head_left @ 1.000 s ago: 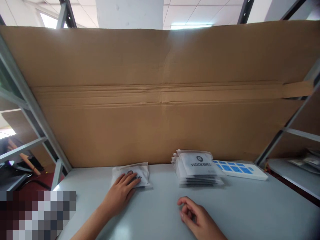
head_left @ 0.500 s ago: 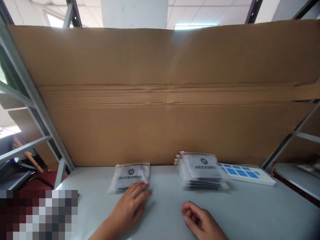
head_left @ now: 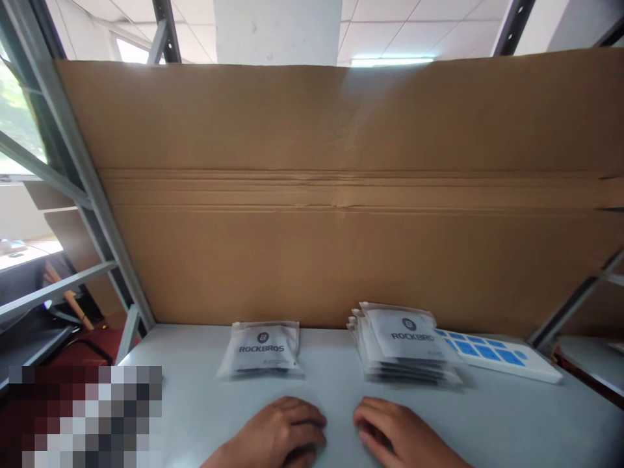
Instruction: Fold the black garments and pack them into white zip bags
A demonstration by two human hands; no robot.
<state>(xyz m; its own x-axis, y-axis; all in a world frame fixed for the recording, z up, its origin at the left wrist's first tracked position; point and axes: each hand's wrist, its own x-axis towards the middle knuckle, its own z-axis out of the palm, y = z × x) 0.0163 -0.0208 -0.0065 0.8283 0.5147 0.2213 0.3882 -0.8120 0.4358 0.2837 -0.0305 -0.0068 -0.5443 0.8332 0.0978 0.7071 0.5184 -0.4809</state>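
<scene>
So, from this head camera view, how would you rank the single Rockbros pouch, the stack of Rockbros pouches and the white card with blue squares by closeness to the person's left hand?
1. Single Rockbros pouch: just ahead of the left hand, on the left.
2. Stack of Rockbros pouches: farther right, near the middle.
3. White card with blue squares: farthest right, beyond the stack.

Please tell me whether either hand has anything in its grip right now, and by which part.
Nothing is held: the left hand and right hand lie empty on the pale table, apart from the ROCKBROS pouch.
</scene>
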